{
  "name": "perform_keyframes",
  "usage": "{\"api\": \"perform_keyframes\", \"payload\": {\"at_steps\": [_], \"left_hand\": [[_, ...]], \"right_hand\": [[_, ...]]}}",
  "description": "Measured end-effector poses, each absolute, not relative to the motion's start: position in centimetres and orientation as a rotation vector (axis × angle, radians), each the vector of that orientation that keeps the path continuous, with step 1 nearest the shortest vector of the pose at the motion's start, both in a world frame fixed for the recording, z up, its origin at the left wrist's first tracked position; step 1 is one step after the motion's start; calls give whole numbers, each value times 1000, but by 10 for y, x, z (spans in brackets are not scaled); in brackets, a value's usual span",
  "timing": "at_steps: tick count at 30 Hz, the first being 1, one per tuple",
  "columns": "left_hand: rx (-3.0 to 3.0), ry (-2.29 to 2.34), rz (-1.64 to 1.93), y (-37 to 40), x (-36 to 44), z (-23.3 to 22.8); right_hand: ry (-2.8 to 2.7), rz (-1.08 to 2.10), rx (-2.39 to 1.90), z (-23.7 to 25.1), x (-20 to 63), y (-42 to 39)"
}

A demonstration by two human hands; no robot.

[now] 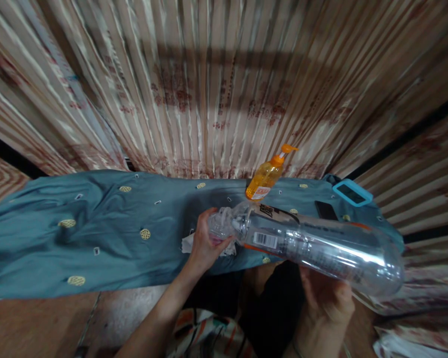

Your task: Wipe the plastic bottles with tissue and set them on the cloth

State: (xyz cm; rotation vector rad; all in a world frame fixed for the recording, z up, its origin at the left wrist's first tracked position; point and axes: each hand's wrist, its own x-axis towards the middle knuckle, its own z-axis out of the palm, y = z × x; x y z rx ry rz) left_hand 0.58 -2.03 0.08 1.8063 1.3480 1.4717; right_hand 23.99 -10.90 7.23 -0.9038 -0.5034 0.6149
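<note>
A: What lies under the hands?
B: A teal cloth with yellow dots (97,233) over the desk, striped beige curtains (216,89) behind.
A: And the hands?
B: The left hand (205,243) closes on the neck of a large clear plastic bottle (321,246), over white crumpled paper (188,243); the right hand (326,298) grips its base from below. Beyond stands an orange pump bottle (265,179); right of it a blue-framed device (353,193).

A large clear plastic bottle (321,248) is held on its side above a desk (97,238) draped in blue cloth. Its neck end is gripped by the left hand (205,243), its body supported underneath by the right hand (326,298). An orange pump bottle (264,180) is seen behind.
</note>
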Motion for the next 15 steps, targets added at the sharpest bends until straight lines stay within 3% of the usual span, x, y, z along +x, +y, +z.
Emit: {"api": "perform_keyframes", "payload": {"at_steps": [15], "left_hand": [[1802, 1355, 1464, -20, 6, 1]], "right_hand": [[-506, 621, -888, 69, 241, -111]]}}
